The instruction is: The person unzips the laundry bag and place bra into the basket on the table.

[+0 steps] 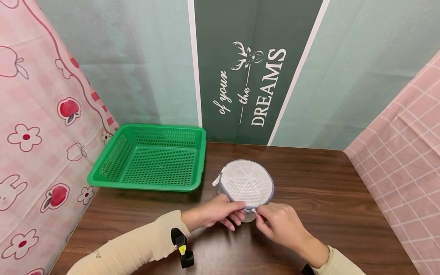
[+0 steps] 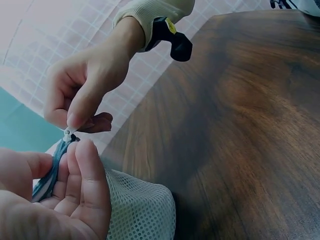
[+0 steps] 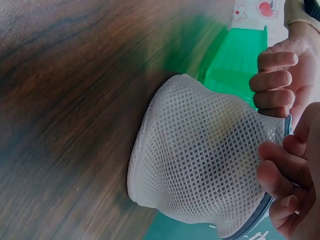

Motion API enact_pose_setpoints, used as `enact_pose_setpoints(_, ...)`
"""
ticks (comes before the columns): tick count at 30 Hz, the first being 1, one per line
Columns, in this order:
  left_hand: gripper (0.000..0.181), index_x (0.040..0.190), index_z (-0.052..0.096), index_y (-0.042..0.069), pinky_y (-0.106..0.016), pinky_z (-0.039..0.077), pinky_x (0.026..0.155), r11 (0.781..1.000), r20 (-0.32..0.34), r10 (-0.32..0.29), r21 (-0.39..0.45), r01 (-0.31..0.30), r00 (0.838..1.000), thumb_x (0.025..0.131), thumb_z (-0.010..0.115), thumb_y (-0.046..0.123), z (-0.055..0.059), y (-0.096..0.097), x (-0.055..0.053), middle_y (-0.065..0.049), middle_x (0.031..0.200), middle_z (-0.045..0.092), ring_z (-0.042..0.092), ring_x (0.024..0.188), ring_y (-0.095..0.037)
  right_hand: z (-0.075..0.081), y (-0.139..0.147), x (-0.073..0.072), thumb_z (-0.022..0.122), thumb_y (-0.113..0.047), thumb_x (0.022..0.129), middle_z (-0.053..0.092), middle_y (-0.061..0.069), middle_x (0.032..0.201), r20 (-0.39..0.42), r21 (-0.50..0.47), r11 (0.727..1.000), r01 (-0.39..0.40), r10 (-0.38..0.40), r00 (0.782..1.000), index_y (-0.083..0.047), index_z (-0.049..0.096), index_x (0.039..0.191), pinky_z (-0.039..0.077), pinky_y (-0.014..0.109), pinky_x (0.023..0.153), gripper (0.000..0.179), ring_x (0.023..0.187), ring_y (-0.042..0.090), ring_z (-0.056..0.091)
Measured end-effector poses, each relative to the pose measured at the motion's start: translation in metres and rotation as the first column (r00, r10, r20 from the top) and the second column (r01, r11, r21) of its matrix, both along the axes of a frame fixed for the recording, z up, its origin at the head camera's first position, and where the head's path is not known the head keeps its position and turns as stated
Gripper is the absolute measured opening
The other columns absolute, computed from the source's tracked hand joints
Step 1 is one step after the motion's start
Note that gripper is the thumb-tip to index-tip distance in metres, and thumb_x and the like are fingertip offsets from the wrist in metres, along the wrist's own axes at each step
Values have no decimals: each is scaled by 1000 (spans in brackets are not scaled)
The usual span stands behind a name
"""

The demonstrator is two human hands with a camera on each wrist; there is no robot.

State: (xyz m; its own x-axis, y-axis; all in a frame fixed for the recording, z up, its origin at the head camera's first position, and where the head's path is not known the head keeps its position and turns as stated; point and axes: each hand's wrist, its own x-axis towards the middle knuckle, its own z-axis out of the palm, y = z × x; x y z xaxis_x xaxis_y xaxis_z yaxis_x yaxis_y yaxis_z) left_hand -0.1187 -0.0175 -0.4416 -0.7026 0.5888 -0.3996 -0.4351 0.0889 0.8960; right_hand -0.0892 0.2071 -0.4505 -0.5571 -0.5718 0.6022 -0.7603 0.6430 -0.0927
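Closest to the camera are two cream sleeves (image 1: 137, 246), one at 7 o'clock and one at 5 o'clock. Between them and up a bit is a white net bag (image 1: 245, 183) with a blue-grey rim, over the table (image 1: 323, 183); I can't tell if its bottom touches. The left hand (image 1: 221, 212) has its grip on the rim at the bag's 6 o'clock, so most of the bag lies past that grip, toward 1 o'clock. The right hand (image 1: 282, 223) pinches the small white zip pull (image 1: 253, 210) between 5 and 6 o'clock on the rim; the bag is toward 11 o'clock from this grip. A green basket (image 1: 144, 186) sits toward 10 o'clock from the bag. A green cloth (image 1: 154, 68) hangs at 12 o'clock.
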Motion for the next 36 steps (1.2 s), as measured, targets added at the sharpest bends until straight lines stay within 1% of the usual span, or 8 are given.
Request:
enact_pose_setpoints(6,31,95,65,-10,-19,54,49,1000,-3,-1,-6,1,1000,103,58,19,1,-2,-3,-4,73,63,62,62,-8,2,3,-3,53,-16,84,33,-16,61,-2,7,1000,-21,21,1000,-21,49,69,23,12,46,16,55,-4,29)
enact_pose_setpoints(9,27,93,64,-8,-19,54,49,1000,-1,-1,-7,1,1000,101,57,16,1,-2,-3,-3,72,62,61,61,-8,1,4,-5,54,-16,84,32,-15,61,3,11,999,-44,44,999,-20,49,69,23,12,46,17,55,-4,28)
enact_pose_setpoints(13,21,85,63,-1,-19,53,49,1000,0,10,-15,-10,1000,99,57,14,0,-2,-5,-3,70,61,61,60,-9,1,7,-7,54,-14,83,32,-15,62,4,14,997,-71,71,997,-20,49,69,23,11,48,16,56,-4,29)
enact_pose_setpoints(16,20,81,61,3,-19,53,49,1000,0,14,-20,-14,1000,97,57,14,-1,-2,-6,-3,69,60,61,60,-9,1,8,-9,54,-14,82,32,-15,62,0,13,997,-82,82,997,-20,49,69,23,11,48,16,56,-4,29)
enact_pose_setpoints(18,19,80,60,5,-18,53,48,1000,-4,11,-27,-11,1000,96,57,14,-1,-2,-7,-3,69,60,61,59,-9,1,8,-10,54,-14,82,32,-15,62,-3,14,996,-89,89,996,-21,48,69,23,11,48,16,56,-4,29)
enact_pose_setpoints(26,17,76,58,7,-17,51,47,997,-21,9,-75,-11,1000,91,56,13,-2,-6,-13,-2,65,57,59,57,-8,0,13,-15,46,-18,90,31,-16,64,-72,21,993,-118,119,990,-20,46,70,20,10,48,21,57,-4,26)
enact_pose_setpoints(31,16,75,58,8,-17,51,46,995,-22,13,-96,-15,1000,89,56,13,-2,-8,-15,-1,65,57,58,56,-8,0,19,-17,45,-19,92,33,-15,64,-71,36,992,-120,123,990,-20,46,70,20,11,48,22,57,-3,26)
enact_pose_setpoints(36,15,74,57,8,-18,52,47,995,-24,-3,-102,1,1000,88,55,13,-2,-8,-15,-1,66,57,59,57,-9,0,23,-19,43,-19,93,34,-16,65,-73,37,990,-136,139,988,-21,48,70,22,11,49,24,58,-3,27)
